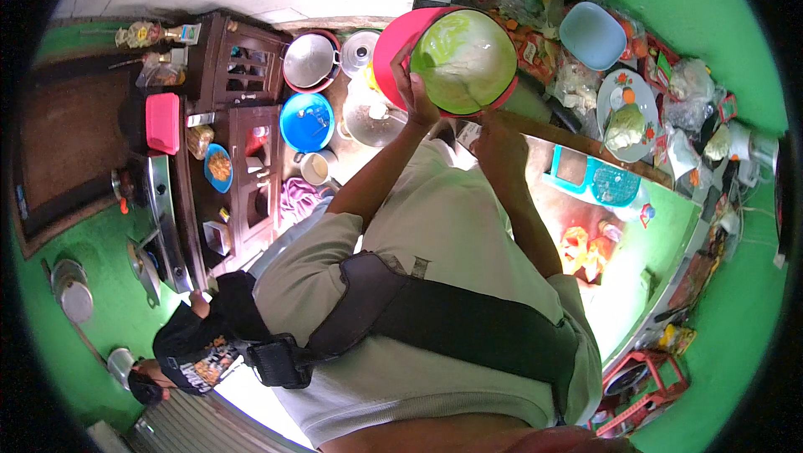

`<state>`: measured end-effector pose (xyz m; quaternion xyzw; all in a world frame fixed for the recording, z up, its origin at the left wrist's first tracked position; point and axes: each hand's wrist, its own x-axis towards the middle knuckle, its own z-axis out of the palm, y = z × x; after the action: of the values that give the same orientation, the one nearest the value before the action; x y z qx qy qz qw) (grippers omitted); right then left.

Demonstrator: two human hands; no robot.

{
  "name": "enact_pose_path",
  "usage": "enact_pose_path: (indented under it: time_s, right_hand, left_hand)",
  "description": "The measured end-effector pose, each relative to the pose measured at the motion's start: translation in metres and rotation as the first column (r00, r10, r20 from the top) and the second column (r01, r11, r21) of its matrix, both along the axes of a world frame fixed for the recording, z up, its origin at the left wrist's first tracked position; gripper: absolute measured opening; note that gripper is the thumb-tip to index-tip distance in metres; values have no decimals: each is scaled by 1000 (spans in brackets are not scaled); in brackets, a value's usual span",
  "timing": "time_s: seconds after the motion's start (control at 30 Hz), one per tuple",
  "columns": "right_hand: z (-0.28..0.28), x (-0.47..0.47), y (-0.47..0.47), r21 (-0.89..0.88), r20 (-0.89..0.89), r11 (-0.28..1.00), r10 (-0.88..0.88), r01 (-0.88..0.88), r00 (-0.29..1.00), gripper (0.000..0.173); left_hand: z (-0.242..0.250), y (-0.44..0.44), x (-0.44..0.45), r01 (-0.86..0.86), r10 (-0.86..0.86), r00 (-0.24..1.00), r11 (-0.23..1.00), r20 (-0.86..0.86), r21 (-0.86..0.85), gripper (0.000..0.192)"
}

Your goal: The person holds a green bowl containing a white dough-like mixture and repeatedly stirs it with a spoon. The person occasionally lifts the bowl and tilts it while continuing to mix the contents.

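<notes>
A green bowl (pixel 439 92) holding a wet, whitish mixture (pixel 483 54) is at the top centre, over a larger pink basin (pixel 395 39). My left hand (pixel 417 92) grips the green bowl's left side, fingers along the rim. At the bowl's near edge, my right hand (pixel 500 142) is closed around what looks like the handle of a thin utensil (pixel 472 95) reaching into the mixture; the utensil's lower end is hidden. Just right of the bowl lies a large knife with a black handle (pixel 564 115).
On the counter at right are a floral plate (pixel 646 139) with cabbage, a light blue container (pixel 593 36) and plastic bags. Left stand a blue basin (pixel 307 122), metal pots and a wooden cabinet (pixel 210 64). A person in black (pixel 201 340) is at lower left.
</notes>
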<state>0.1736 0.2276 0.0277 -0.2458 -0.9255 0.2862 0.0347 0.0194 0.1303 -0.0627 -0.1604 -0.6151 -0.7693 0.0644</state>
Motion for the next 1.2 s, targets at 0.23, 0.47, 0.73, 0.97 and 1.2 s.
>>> enact_pose_path:
  time_s: [0.23,0.47,0.73,0.97,1.2]
  right_hand:
    - [5,-3,-2,26,-167,996,88,-85,982,16]
    - [9,-7,14,-82,-136,991,91,-102,987,19]
    - [36,-17,14,36,-57,996,83,-81,995,23]
    - [12,7,43,196,-100,969,173,-151,980,27]
    - [8,0,63,278,-35,931,255,-236,966,30]
  left_hand:
    - [-15,-7,4,51,-51,998,999,24,-9,66]
    - [-16,-3,5,-38,39,999,999,6,-10,63]
    - [-4,4,1,-70,71,997,993,6,-95,65]
    - [-2,1,11,14,-20,996,997,-85,-71,68]
    - [-9,3,6,18,-27,996,995,-83,-100,61]
